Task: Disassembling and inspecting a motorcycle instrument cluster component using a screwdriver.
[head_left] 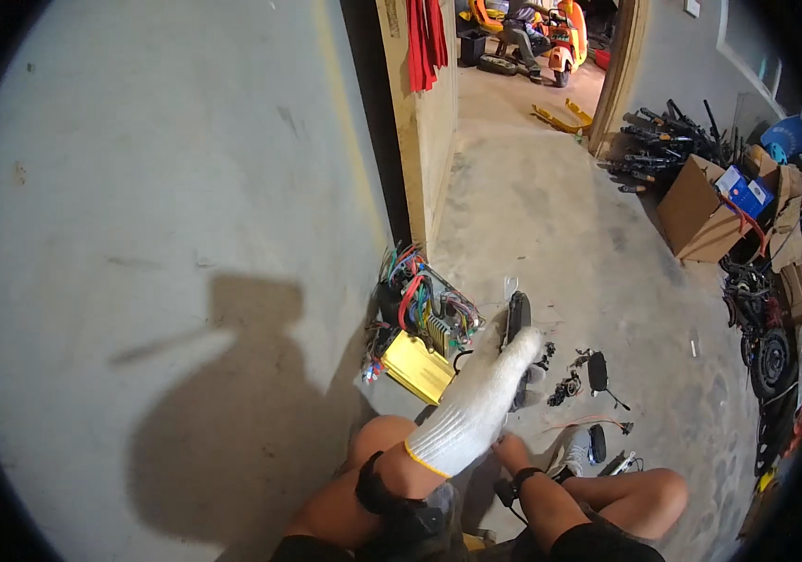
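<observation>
My left hand (520, 361), in a white knit glove with a yellow hem, reaches forward over a long black part (518, 317). Its fingers curl down over that part, though the glove hides most of the grip. Close behind the glove's cuff is my bare right hand (511, 453), low between my legs, with a dark band on the wrist. Its fingers are hidden, so what it touches does not show. Left of the glove lies a yellow metal box (419, 366), beside a finned controller (438, 333) and a tangle of coloured wires (410, 298).
Small black parts (566, 386) and a black box with a cable (597, 372) lie right of the glove. My grey shoe (571, 451) is nearer. A cardboard box (702, 211) and piled black parts (658, 140) line the right. Beyond the doorway, a person crouches by an orange scooter (565, 42).
</observation>
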`<state>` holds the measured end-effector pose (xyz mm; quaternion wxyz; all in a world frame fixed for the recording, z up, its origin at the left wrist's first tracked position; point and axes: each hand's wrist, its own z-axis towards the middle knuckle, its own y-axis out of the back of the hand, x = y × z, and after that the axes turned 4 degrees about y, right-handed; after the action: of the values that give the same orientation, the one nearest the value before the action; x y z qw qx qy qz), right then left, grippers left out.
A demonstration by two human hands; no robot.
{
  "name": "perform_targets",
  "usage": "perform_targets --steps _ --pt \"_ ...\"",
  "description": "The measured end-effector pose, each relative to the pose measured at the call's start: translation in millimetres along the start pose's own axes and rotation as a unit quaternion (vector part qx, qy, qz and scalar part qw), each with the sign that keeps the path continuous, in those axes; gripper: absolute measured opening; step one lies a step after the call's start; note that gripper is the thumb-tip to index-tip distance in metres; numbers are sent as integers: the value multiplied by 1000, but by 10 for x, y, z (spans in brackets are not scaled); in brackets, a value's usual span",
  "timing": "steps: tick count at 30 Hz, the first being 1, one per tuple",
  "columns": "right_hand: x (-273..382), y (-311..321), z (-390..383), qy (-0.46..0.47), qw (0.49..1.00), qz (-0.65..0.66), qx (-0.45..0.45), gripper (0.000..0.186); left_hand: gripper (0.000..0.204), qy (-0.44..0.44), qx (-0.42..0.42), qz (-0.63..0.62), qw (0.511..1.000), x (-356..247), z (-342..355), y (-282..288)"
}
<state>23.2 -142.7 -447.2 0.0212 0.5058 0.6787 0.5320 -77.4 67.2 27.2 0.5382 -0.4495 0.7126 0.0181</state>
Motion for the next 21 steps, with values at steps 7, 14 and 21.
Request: perform_targets --steps 7,14,21 --pt "277 1172 399 3 994 85 -62 26 51 41 54 -75 995 160 310 -103" --pt "1680 3735 -55 102 941 262 -190 20 64 67 105 -109 986 174 641 -173" --pt "2431 4227 -1140 147 884 425 -127 13 55 74 106 -135 982 100 561 -201"
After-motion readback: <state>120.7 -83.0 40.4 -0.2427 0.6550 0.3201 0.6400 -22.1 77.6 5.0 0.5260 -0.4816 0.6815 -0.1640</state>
